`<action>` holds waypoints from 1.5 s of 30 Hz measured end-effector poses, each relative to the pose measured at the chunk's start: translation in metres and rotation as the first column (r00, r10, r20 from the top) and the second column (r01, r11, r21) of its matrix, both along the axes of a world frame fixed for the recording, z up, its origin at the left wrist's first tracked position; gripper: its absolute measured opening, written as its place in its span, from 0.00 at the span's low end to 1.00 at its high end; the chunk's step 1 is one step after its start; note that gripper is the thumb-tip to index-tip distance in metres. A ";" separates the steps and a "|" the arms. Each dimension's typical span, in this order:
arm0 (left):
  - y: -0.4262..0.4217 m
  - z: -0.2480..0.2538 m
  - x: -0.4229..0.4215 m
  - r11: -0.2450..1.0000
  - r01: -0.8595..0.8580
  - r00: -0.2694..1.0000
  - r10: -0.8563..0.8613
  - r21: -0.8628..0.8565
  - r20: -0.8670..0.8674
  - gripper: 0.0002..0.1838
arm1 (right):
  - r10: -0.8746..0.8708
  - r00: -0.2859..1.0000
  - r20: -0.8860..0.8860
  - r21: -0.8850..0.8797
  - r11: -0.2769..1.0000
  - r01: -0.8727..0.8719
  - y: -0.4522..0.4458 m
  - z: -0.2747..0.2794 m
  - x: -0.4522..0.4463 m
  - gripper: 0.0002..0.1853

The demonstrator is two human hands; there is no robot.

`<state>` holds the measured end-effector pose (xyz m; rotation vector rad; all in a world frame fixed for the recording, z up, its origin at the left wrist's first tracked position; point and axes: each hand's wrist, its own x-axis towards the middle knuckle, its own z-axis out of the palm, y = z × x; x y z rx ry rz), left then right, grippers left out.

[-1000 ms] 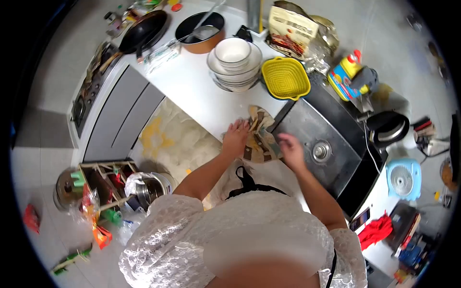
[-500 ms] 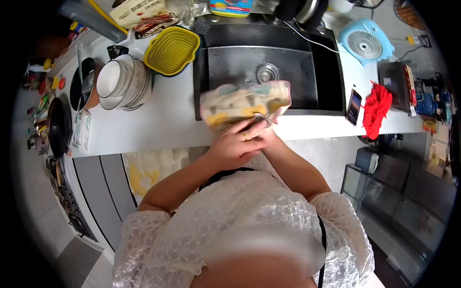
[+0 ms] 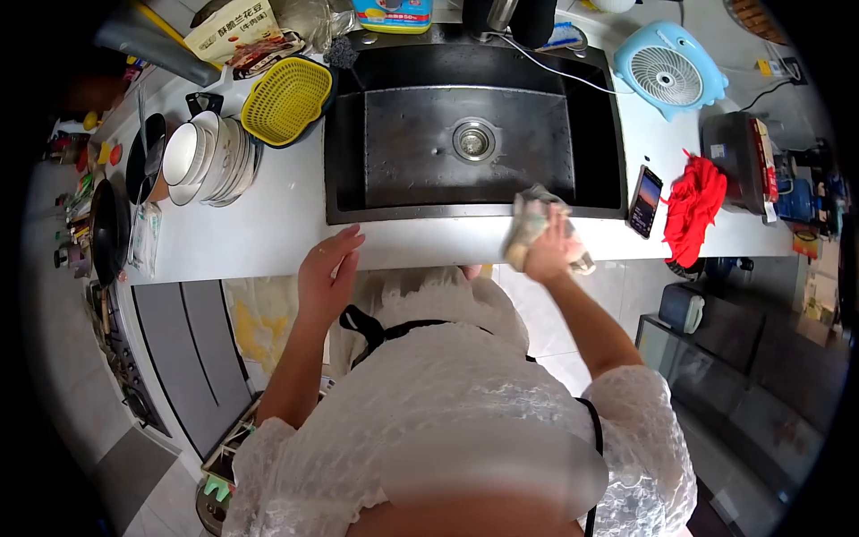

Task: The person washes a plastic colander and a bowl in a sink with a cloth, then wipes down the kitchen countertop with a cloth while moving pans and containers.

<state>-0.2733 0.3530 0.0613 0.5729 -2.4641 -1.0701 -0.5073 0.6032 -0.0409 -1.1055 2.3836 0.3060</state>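
Observation:
A folded, patterned cloth [image 3: 526, 220] lies at the counter's front edge, just below the sink's right front corner. Over it rests my right hand [image 3: 553, 246], gripping it; both are slightly blurred. My left hand [image 3: 331, 264], wearing a ring, is at the front edge of the counter, left of the cloth. It holds nothing, and its thumb stands apart from its loosely bent fingers. Between and beyond both hands is the dark sink [image 3: 412, 152] with a round drain [image 3: 473, 140].
Left are a yellow basket [image 3: 286, 100], stacked bowls and plates [image 3: 219, 161] and pans [image 3: 109, 234]. A phone [image 3: 645, 202], red cloth [image 3: 694, 208] and blue fan [image 3: 667, 76] stand right. A white cable [image 3: 573, 76] crosses the sink's back corner.
Both hands were together on the cloth before the sink. My left hand has let go and moved left; my right has carried the cloth right and down to the counter edge.

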 end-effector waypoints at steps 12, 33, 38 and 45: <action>0.002 -0.006 0.017 0.992 0.126 0.979 -0.121 -0.024 0.165 0.14 | 0.462 0.880 -0.107 -0.652 0.636 -0.413 -0.157 -0.035 0.113 0.30; 0.068 -0.003 -0.037 0.985 0.160 0.980 -0.151 -0.070 0.129 0.12 | 0.173 0.972 -0.160 -0.417 0.881 -0.225 0.099 -0.029 -0.032 0.24; 0.089 -0.004 0.000 0.994 -0.046 0.990 0.059 -0.102 0.127 0.11 | 0.331 0.925 -0.187 -0.524 0.763 -0.379 0.044 -0.026 -0.016 0.23; 0.102 -0.004 0.082 0.938 -0.341 0.925 0.347 -0.068 0.153 0.12 | 0.722 0.681 -0.128 -0.540 0.525 -0.658 -0.070 -0.029 0.028 0.22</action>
